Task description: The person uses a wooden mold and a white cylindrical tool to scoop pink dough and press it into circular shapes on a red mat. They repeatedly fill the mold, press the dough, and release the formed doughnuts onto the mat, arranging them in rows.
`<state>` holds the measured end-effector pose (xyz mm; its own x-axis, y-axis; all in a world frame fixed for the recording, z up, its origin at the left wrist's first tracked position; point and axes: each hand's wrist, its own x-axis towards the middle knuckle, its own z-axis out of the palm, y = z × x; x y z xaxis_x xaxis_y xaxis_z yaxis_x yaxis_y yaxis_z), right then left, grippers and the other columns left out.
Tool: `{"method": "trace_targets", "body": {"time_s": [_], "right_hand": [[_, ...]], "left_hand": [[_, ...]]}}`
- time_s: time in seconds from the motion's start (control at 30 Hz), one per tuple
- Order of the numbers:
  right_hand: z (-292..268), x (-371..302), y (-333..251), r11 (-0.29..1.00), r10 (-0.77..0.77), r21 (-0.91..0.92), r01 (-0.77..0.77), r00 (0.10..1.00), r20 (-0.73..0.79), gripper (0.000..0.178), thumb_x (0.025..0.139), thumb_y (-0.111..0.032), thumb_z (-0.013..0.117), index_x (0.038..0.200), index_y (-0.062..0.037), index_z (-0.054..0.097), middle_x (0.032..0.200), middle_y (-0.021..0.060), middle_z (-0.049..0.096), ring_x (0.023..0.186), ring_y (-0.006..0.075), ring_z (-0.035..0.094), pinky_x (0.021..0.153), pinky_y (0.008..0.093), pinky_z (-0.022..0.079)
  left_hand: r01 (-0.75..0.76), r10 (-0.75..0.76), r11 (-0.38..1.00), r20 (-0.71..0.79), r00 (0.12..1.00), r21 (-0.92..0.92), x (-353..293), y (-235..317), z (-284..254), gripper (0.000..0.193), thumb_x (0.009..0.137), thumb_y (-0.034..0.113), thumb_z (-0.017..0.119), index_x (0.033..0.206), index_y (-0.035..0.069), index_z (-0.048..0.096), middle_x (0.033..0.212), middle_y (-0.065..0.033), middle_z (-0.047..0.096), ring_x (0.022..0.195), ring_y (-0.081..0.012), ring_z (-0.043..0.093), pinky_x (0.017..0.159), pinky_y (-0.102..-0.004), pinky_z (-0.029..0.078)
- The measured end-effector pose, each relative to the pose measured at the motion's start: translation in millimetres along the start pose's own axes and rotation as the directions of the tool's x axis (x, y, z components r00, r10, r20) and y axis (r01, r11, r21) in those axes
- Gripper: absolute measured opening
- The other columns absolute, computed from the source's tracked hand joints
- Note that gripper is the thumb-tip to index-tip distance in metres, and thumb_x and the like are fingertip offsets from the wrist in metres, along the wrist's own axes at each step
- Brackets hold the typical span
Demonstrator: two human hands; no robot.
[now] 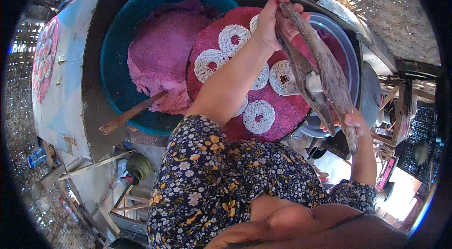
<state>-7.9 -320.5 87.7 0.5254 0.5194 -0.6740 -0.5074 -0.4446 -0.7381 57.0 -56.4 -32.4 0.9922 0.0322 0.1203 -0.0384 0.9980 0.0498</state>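
Both hands grip a long wooden hand press (325, 65) made of two weathered wooden halves, spread apart in a narrow V. My left hand (271, 25) wraps round its far end, thumb up. At the near end my right hand (354, 124) closes round the wood. A small white lump (314, 82), perhaps dough, sits between the halves near the middle. Below and to the left lies a round red mat (226, 124) bearing several white, lacy rings such as this ring (259, 117). My left forearm hides some of them, and the press overlaps the mat's right side.
A teal basin (106, 67) at the left holds a pinkish-purple cloth (165, 41) and a pink mass with a wooden paddle (134, 112). Behind the press stands a clear plastic tub (354, 48). More rings lie on a pink mat (45, 56) at the far left.
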Motion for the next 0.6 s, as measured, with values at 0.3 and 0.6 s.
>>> {"method": "trace_targets", "body": {"time_s": [0.3, 0.6], "right_hand": [[27.5, 26.4, -0.4, 0.979, -0.186, 0.097, 0.180, 0.980, 0.064, 0.085, 0.053, -0.038, 0.070, 0.118, 0.0077, 0.041, 0.092, 0.0164, 0.060, 0.080, 0.0242, 0.060, 0.071, 0.0326, 0.048], [32.0, 45.3, -1.8, 0.888, -0.449, 0.073, 0.454, 0.891, -0.071, 0.098, 0.062, -0.069, 0.060, 0.127, 0.0013, 0.037, 0.110, 0.0150, 0.054, 0.097, 0.0244, 0.055, 0.081, 0.0368, 0.046]], "left_hand": [[-0.056, -0.013, 0.977, 0.319, 0.948, 0.205, 2.4, 54.4, 30.5, 0.057, 0.080, 0.064, 0.038, 0.107, 0.015, 0.053, 0.104, -0.0131, 0.059, 0.099, -0.0295, 0.056, 0.078, -0.0461, 0.047], [-0.410, -0.081, -0.193, 0.402, 0.912, 0.891, -55.9, 28.5, 33.2, 0.056, 0.080, 0.030, 0.057, 0.127, 0.004, 0.040, 0.124, -0.0095, 0.048, 0.112, -0.0211, 0.048, 0.090, -0.0319, 0.039]]}}
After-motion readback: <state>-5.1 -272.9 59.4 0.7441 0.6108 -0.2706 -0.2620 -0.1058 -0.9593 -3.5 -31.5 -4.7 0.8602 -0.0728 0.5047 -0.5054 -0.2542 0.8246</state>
